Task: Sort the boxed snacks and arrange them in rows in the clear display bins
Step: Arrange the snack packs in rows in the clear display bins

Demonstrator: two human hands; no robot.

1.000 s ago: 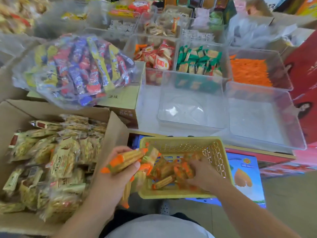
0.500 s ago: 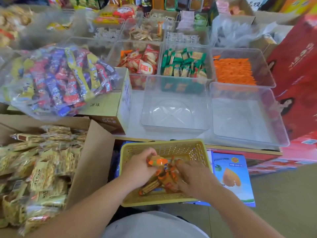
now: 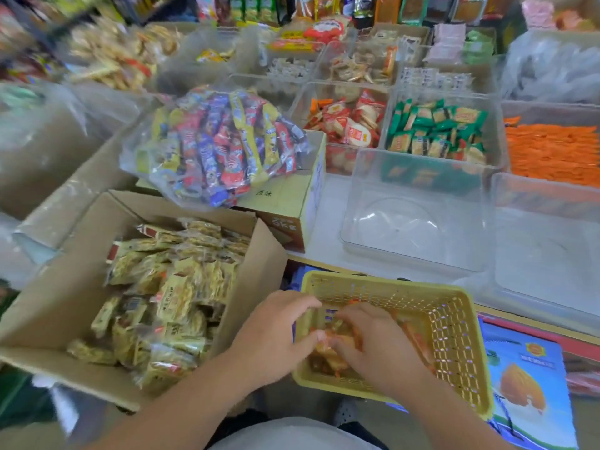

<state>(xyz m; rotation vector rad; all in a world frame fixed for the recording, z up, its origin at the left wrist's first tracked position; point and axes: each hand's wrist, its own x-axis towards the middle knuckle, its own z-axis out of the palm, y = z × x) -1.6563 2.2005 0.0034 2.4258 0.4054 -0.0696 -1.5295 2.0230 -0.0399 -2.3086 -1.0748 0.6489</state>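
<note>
Orange snack sticks (image 3: 327,340) lie loose in the yellow basket (image 3: 461,352) at six o'clock of the view, none yet in rows. The left hand (image 3: 276,332) curls thumb and fingers around a few. The right hand (image 3: 373,347) lies fingers-down over the pile, and I cannot tell whether it has hold of any. At twelve o'clock from the basket a clear bin (image 3: 412,228) holds nothing, as does a second bin (image 3: 545,254) at two o'clock. Beyond, at one o'clock, a bin of orange sticks (image 3: 552,151) looks full, so I judge this batch barely begun.
</note>
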